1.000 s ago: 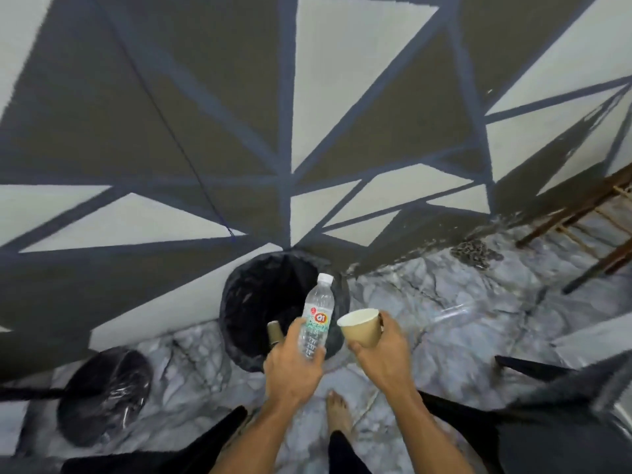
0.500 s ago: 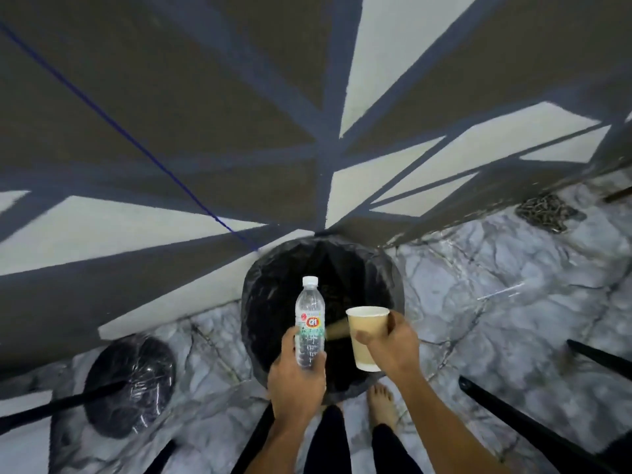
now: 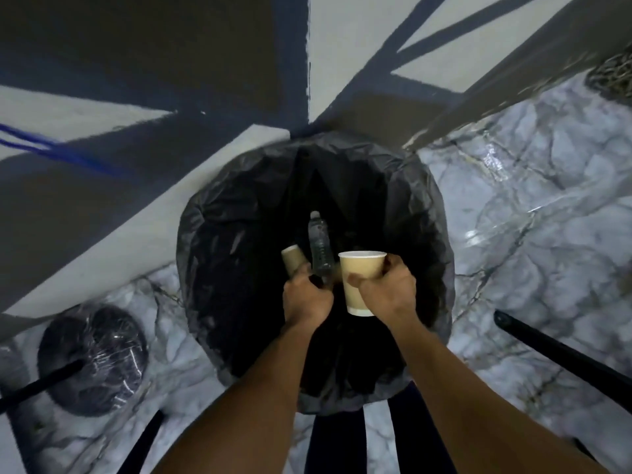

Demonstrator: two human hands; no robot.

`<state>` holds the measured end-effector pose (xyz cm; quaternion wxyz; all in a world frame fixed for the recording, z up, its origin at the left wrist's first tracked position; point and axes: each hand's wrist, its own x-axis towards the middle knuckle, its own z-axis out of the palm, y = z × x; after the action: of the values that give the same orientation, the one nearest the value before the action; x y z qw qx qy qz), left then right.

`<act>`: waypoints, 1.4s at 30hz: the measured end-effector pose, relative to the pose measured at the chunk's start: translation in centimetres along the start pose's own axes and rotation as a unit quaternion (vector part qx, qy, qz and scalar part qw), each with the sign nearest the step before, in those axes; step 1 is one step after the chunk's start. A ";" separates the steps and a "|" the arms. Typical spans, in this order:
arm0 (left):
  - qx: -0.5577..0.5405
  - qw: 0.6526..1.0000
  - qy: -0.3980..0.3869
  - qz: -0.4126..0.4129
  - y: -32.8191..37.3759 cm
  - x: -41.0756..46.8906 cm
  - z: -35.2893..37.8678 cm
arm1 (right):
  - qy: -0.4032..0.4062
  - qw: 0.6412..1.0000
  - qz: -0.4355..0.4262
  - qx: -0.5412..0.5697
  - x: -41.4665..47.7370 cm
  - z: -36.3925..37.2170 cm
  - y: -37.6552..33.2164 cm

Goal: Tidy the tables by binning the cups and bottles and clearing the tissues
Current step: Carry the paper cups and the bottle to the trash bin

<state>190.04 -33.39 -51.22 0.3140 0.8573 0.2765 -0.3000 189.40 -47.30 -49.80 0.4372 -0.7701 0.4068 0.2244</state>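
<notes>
At frame centre, over the black-lined bin (image 3: pixel 195 241), the left hand (image 3: pixel 307 299) curls its fingers around a clear bottle (image 3: pixel 319 244) and 1 brown cup (image 3: pixel 293 263); the right hand (image 3: pixel 390 292) pinches a tan paper cup (image 3: pixel 359 271) upright between thumb and fingers.

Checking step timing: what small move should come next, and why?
Probably release both hands: the left hand grips a clear plastic water bottle and brown paper cup, the right hand a tan paper cup, all above the black-lined round bin.
</notes>
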 end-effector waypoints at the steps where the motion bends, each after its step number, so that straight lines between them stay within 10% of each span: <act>1: 0.002 1.000 -0.011 -0.008 -0.4 0.3 0.2 | -0.001 1.000 0.007 -0.004 0.4 0.4 0.2; 27: 0.019 0.998 -0.058 0.011 -3.0 -1.4 -3.0 | -0.102 0.991 0.020 -0.082 -0.1 -0.3 -2.3; 42: 0.159 0.941 -0.074 0.289 12.4 -21.8 -15.3 | -0.038 0.985 -0.091 -0.143 -20.9 -19.8 -8.7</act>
<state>188.85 -36.91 -22.08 0.2661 0.9144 -0.0585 -0.2994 184.45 -52.78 -20.62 0.3561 -0.8495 0.2820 0.2684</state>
